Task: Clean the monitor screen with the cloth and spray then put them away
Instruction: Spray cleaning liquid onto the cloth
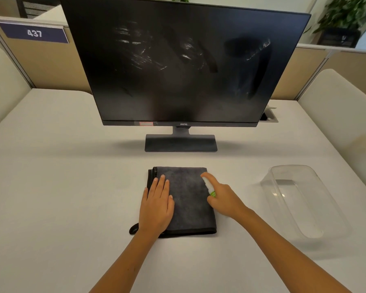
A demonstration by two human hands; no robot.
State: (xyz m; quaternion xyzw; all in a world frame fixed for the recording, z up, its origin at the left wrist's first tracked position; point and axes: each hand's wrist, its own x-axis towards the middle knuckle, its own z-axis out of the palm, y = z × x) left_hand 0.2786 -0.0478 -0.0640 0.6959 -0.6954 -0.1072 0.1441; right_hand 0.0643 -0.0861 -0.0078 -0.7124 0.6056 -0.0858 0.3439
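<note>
The cloth (186, 199) lies on the desk (61, 187) before the monitor (184, 64), the container (300, 199) to its right.

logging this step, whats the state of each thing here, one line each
monitor screen: off, dark, smeared with streaks
cloth: folded, flat on the desk
left hand: open, pressing flat on the cloth
spray bottle: gripped, nozzle over the cloth
right hand: holds the spray bottle, forefinger on top
clear container: open, nothing inside, right of the cloth
</note>
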